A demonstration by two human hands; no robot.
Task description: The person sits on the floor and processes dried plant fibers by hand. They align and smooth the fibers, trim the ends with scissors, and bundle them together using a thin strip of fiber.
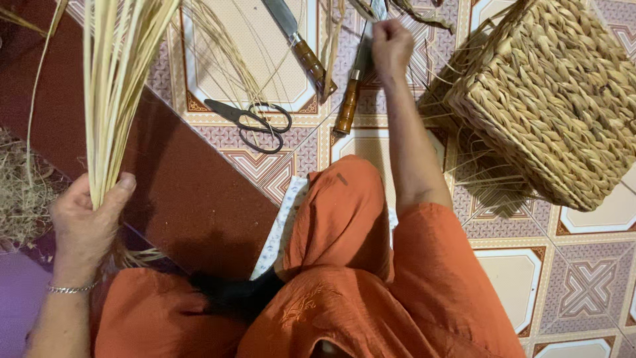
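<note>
My left hand (86, 219) grips a thick bundle of pale straw stalks (116, 79) that stands up toward the top left. My right hand (391, 46) reaches far forward over the tiled floor and rests on the blade of a knife with a brown wooden handle (348, 106); whether it grips it is unclear. A second wooden-handled knife (301, 50) lies just left of it. Black scissors (255, 122) lie shut on the tiles between my hands.
A woven straw basket (556, 99) sits on its side at the right. A dark red mat (185, 192) covers the floor at left, with loose straw (16, 192) at its edge. My orange-clad knees (344, 219) fill the lower middle.
</note>
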